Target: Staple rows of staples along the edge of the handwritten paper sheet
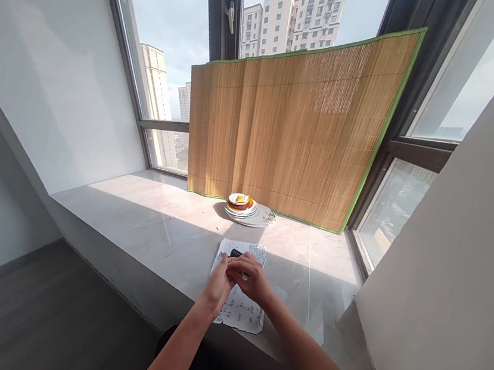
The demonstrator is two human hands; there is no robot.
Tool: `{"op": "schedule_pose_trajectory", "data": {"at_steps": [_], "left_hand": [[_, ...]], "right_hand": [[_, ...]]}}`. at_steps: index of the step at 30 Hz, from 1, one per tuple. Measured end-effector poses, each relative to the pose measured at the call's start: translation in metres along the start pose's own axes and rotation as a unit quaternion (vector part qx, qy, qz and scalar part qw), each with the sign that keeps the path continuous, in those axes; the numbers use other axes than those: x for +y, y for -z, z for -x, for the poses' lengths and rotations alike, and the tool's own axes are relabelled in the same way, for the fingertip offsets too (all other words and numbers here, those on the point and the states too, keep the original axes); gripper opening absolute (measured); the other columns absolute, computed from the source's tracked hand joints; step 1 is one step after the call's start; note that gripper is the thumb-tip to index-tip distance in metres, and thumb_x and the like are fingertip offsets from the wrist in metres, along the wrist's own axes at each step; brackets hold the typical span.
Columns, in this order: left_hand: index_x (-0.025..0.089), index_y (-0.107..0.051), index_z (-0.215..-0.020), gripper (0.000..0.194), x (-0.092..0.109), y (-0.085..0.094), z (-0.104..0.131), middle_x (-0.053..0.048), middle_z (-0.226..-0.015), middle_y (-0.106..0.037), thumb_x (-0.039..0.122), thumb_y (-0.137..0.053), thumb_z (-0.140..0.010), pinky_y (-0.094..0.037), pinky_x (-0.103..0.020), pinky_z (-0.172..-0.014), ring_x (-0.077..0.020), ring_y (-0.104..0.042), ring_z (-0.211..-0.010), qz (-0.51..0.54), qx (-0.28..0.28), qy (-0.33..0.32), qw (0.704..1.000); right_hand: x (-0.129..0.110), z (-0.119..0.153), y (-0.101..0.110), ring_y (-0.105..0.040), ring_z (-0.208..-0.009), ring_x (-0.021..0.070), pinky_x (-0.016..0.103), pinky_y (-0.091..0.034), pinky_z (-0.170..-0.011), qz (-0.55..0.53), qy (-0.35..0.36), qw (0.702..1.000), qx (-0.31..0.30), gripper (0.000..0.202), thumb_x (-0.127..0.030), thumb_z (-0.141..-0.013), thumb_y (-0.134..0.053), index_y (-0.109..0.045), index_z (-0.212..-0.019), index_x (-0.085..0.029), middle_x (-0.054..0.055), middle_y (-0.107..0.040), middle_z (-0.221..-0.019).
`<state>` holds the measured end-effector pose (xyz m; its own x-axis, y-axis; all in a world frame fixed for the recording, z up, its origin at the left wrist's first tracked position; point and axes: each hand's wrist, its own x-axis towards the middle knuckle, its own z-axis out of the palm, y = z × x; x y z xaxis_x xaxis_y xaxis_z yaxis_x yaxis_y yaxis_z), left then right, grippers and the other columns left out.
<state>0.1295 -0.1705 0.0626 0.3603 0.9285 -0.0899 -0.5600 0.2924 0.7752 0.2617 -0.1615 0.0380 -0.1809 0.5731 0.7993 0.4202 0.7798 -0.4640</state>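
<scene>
My left hand point(218, 285) and my right hand point(250, 276) meet above a sheet of paper point(240, 313) with handwritten characters on the windowsill. The fingers of both hands are drawn together. Something small and pale shows between them, too small to name. A black object point(235, 253) lies just beyond the fingertips, on the upper part of the paper, partly covered by my hands.
Stacked small plates point(241, 206) sit on a larger oval plate point(263, 217) beyond the paper. Behind them a bamboo mat point(290, 130) with green edging leans against the window. The stone sill point(134, 219) ends at a front edge above the floor.
</scene>
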Motion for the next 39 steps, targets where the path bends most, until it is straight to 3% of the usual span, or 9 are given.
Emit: {"op": "schedule_pose_trajectory", "data": {"at_steps": [5,8,9,10,14,21,24,33,39], "left_hand": [[0.019,-0.074,-0.094,0.018,0.015,0.021,-0.023,-0.012,-0.101,-0.071,0.032,-0.069,-0.104,-0.055,-0.035,-0.099,-0.0292,-0.068,-0.112,-0.137,0.089,-0.090,0.982],[0.023,-0.068,-0.082,0.017,0.033,0.061,-0.051,-0.012,-0.106,-0.064,0.013,-0.065,-0.096,-0.051,-0.040,-0.106,-0.0334,-0.059,-0.120,-0.405,0.162,-0.238,0.868],[0.023,-0.065,-0.082,0.019,0.039,0.076,-0.061,-0.012,-0.106,-0.062,0.009,-0.062,-0.093,-0.050,-0.043,-0.107,-0.0340,-0.058,-0.118,-0.499,0.168,-0.243,0.815],[0.023,-0.063,-0.081,0.020,0.044,0.090,-0.073,-0.012,-0.105,-0.060,0.005,-0.061,-0.090,-0.049,-0.045,-0.108,-0.0345,-0.058,-0.116,-0.524,0.170,-0.238,0.800],[0.022,-0.062,-0.085,0.019,0.055,0.120,-0.122,-0.012,-0.107,-0.060,0.003,-0.061,-0.084,-0.045,-0.051,-0.113,-0.0342,-0.059,-0.116,-0.571,0.154,-0.223,0.775],[0.023,-0.071,-0.111,0.029,0.055,0.115,-0.180,-0.012,-0.149,-0.061,0.008,-0.064,-0.087,-0.019,-0.054,-0.130,-0.0326,-0.040,-0.151,-0.614,0.072,-0.202,0.759],[0.024,-0.072,-0.111,0.027,0.055,0.116,-0.181,-0.010,-0.146,-0.066,0.011,-0.063,-0.089,-0.014,-0.057,-0.130,-0.0321,-0.042,-0.150,-0.632,0.064,-0.188,0.749],[0.024,-0.068,-0.081,0.019,0.043,0.122,-0.131,-0.010,-0.098,-0.071,0.008,-0.062,-0.089,-0.042,-0.045,-0.115,-0.0321,-0.059,-0.115,-0.644,0.101,-0.208,0.729],[0.024,-0.073,-0.086,0.020,0.040,0.126,-0.106,-0.009,-0.100,-0.064,0.008,-0.062,-0.091,-0.051,-0.039,-0.101,-0.0289,-0.061,-0.104,-0.645,0.096,-0.230,0.722]], "right_hand": [[0.026,-0.004,0.032,-0.069,-0.084,0.0234,0.038,-0.056,-0.076,0.043,-0.084,0.992,0.089,0.016,-0.027,-0.099,-0.063,-0.078,-0.093,-0.025,0.007,-0.077,-0.088],[0.067,0.008,0.064,-0.067,-0.081,0.0261,0.041,-0.053,-0.074,0.205,-0.193,0.953,0.111,0.022,-0.017,-0.090,-0.058,-0.075,-0.078,-0.023,0.008,-0.074,-0.083],[0.081,0.014,0.073,-0.067,-0.081,0.0269,0.040,-0.052,-0.072,0.245,-0.228,0.937,0.099,0.023,-0.014,-0.086,-0.057,-0.074,-0.074,-0.023,0.009,-0.074,-0.081],[0.095,0.020,0.080,-0.067,-0.078,0.0266,0.039,-0.051,-0.069,0.266,-0.254,0.927,0.076,0.023,-0.012,-0.082,-0.057,-0.073,-0.070,-0.023,0.009,-0.073,-0.079],[0.129,0.036,0.086,-0.065,-0.066,0.0250,0.037,-0.048,-0.061,0.280,-0.287,0.914,0.052,0.024,-0.010,-0.074,-0.058,-0.071,-0.061,-0.024,0.008,-0.070,-0.070],[0.131,0.036,0.074,-0.067,-0.082,0.0274,0.041,-0.055,-0.078,0.303,-0.265,0.915,0.043,0.026,-0.013,-0.082,-0.055,-0.075,-0.069,-0.022,0.010,-0.073,-0.077],[0.130,0.036,0.075,-0.066,-0.083,0.0271,0.043,-0.054,-0.087,0.305,-0.257,0.916,0.049,0.026,-0.013,-0.083,-0.056,-0.073,-0.066,-0.023,0.010,-0.073,-0.077],[0.102,0.021,0.067,-0.062,-0.093,0.0273,0.046,-0.053,-0.092,0.199,-0.242,0.937,0.154,0.026,-0.029,-0.098,-0.053,-0.078,-0.092,-0.023,0.009,-0.076,-0.097],[0.073,0.011,0.046,-0.065,-0.109,0.0255,0.043,-0.053,-0.099,0.028,-0.134,0.990,-0.021,0.033,-0.046,-0.104,-0.061,-0.074,-0.127,-0.026,0.009,-0.073,-0.115]]}}
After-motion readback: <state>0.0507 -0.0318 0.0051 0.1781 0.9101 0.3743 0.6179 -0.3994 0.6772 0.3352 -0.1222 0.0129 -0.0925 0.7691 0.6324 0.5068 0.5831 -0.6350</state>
